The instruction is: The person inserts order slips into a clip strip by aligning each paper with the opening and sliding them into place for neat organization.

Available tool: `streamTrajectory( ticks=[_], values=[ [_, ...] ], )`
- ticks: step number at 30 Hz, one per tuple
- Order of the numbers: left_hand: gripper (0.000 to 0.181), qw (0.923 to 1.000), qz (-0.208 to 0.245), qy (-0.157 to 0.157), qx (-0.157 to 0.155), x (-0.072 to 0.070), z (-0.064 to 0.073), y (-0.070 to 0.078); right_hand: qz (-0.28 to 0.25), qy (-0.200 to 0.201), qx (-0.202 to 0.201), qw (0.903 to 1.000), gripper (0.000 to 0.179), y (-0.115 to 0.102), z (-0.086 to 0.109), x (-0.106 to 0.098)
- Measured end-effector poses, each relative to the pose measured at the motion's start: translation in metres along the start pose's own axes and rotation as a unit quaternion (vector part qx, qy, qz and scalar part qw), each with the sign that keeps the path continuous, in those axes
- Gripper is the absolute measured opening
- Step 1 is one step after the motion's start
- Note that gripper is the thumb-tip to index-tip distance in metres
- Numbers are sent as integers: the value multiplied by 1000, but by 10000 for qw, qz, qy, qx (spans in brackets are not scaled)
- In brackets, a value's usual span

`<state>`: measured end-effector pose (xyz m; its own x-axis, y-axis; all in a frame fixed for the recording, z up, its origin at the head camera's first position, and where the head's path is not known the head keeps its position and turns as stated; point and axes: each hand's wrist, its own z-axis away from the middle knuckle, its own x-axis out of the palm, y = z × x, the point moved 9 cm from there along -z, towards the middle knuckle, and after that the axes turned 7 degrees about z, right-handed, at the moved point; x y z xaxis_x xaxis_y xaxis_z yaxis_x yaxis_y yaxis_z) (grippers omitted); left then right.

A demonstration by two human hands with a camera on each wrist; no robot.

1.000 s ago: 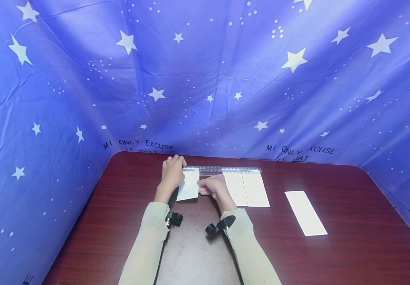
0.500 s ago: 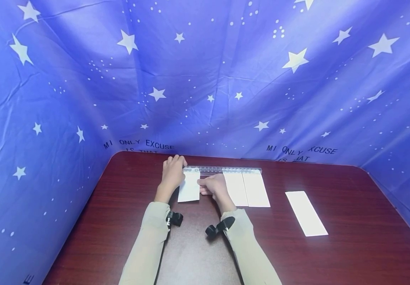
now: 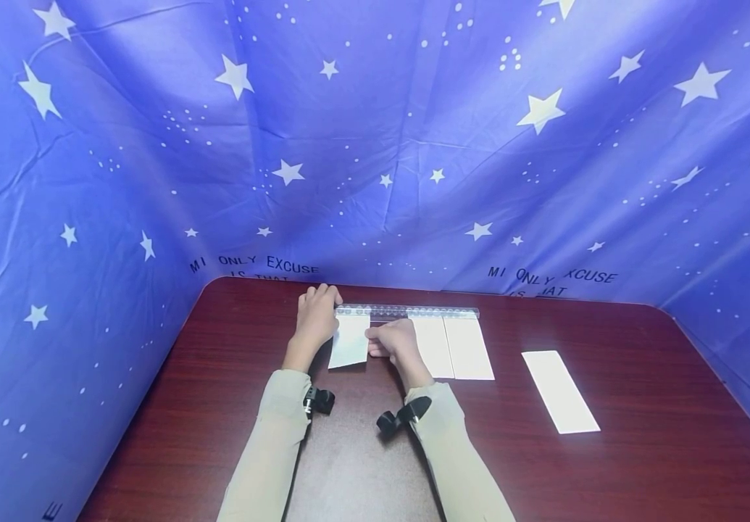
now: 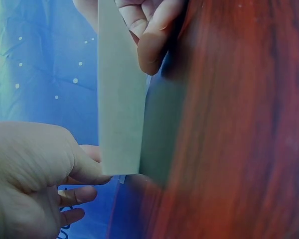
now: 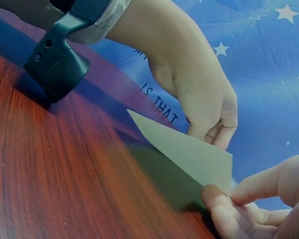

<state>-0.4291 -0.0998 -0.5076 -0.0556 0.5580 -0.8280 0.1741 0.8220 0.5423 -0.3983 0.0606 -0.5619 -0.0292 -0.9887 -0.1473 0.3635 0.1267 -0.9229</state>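
A clear plastic ruler [image 3: 388,312] lies across the far part of the table. My left hand [image 3: 316,317] holds its left end, the thumb on the near side and the fingers beyond. Just below the ruler is a white paper strip [image 3: 350,344]; my right hand [image 3: 393,339] pinches its right edge between thumb and fingers. In the left wrist view the strip [image 4: 120,109] stands tilted off the table, with a shadow beneath. The right wrist view shows the pinching fingers at a corner of the strip [image 5: 194,154]. Whether my left thumb also touches the strip, I cannot tell.
Two white paper strips [image 3: 469,348] lie side by side under the ruler, right of my right hand. A separate strip [image 3: 560,391] lies slanted farther right on the dark red wooden table [image 3: 661,435]. A blue star-printed curtain [image 3: 375,145] encloses the back and sides.
The strip in my right hand has shifted slightly right along the ruler, its near edge changing tilt. My right fingers moved a little right with it. My left hand and the ruler stay put.
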Motion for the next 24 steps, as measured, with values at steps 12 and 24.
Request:
streamTrajectory(
  ticks=[12,24],
  values=[
    [32,10000,-25,11,-5,0,0,-1,239,11,-132,9996,19,-5,4,-2],
    [29,10000,-55,12,23,0,1,0,49,115,45,9999,7,-2,3,-4]
  ],
)
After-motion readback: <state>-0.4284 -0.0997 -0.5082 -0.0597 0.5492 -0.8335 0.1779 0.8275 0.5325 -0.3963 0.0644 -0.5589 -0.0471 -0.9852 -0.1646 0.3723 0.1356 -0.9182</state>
